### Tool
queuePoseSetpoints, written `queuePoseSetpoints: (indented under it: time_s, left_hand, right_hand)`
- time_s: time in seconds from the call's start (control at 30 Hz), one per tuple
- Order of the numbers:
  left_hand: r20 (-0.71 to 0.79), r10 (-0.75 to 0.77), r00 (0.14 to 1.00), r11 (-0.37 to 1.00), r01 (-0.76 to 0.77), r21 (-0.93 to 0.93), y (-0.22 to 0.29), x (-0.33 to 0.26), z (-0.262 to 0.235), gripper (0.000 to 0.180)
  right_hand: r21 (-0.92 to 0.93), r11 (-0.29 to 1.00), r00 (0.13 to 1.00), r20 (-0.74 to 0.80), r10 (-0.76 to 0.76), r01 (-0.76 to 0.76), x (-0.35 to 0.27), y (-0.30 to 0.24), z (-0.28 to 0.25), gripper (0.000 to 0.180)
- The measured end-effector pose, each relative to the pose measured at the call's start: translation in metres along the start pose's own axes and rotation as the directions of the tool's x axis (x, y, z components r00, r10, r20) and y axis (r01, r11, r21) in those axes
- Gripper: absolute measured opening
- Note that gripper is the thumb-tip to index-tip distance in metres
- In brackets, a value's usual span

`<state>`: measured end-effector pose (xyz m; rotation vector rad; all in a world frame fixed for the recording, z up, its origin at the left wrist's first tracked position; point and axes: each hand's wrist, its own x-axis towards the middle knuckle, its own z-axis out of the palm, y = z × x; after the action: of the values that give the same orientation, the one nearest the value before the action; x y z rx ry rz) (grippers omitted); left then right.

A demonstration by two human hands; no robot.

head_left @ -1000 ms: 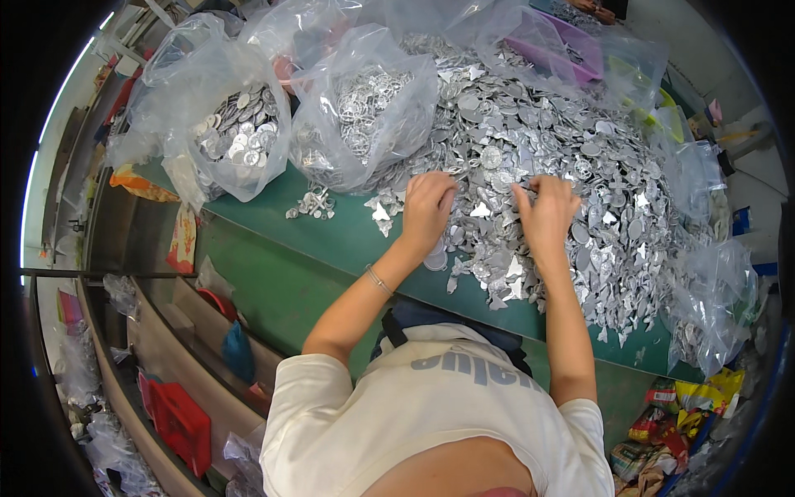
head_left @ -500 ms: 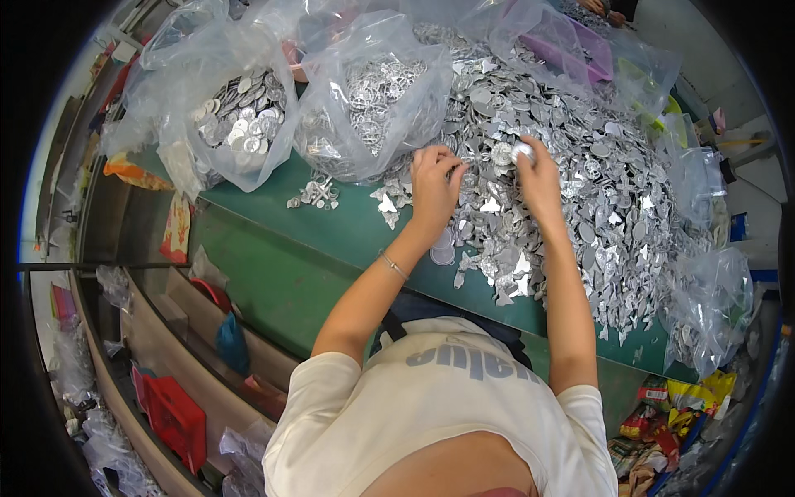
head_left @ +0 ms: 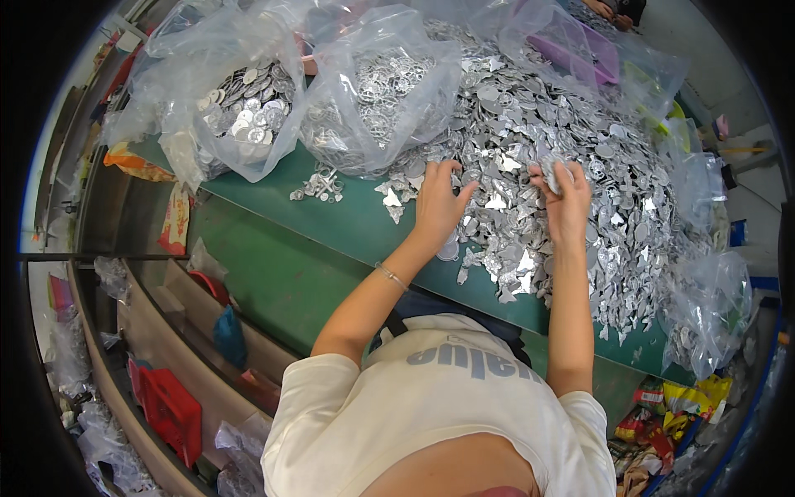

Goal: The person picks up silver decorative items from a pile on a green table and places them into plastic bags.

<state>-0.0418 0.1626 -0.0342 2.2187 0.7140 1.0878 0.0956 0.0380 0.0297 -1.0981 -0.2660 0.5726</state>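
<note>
A wide heap of flat silver metal pieces (head_left: 613, 207), discs and odd shapes mixed, spreads over the green table (head_left: 290, 222). Above the heap, my right hand (head_left: 569, 217) pinches silver metal discs (head_left: 556, 176) between thumb and fingers; how many is unclear. My left hand (head_left: 439, 203) hovers at the heap's left edge, its thumb apart from the curved fingers and nothing visible in it. Just beyond it stands a clear plastic bag of small ring-like pieces (head_left: 385, 95). Farther left, another clear bag (head_left: 277, 153) holds round silver discs (head_left: 257, 108).
A few small loose pieces (head_left: 321, 184) lie below the bags. A purple basket (head_left: 600, 54) sits at the back right, near another person's hand (head_left: 600, 8). A crumpled clear bag (head_left: 712, 298) is at the right edge. Low left, a red basket (head_left: 170, 414) stands among wooden partitions.
My right hand has moved right and a little nearer, with silver metal discs in its fingers. My left hand has shifted slightly right and nearer, its fingers spreading a little.
</note>
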Motion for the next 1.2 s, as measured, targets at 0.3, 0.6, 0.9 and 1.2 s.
queuePoseSetpoints:
  time_s: [0.3,0.6,0.9,1.2]
  left_hand:
    - [0.272,-0.193,0.943,0.955,0.244,-0.169,-0.009,0.005,-0.002,0.022]
    - [0.893,-0.183,0.412,-0.384,0.806,-0.451,0.034,-0.063,-0.050,0.021]
    - [0.928,-0.302,0.219,-0.587,0.724,-0.362,0.054,-0.077,-0.047,0.037]
    - [0.945,-0.074,0.318,-0.607,0.738,-0.295,0.026,-0.089,-0.052,0.040]
  right_hand:
    - [0.349,0.835,0.890,0.330,0.315,-0.425,-0.027,0.006,-0.040,0.014]
    - [-0.240,0.929,0.923,0.198,0.330,-0.281,-0.077,0.021,0.007,0.011]
    - [-0.790,0.431,0.893,0.438,-0.099,0.436,-0.098,0.033,0.034,0.013]
    - [-0.746,0.020,0.737,0.653,-0.177,0.666,-0.062,0.022,0.011,0.041]
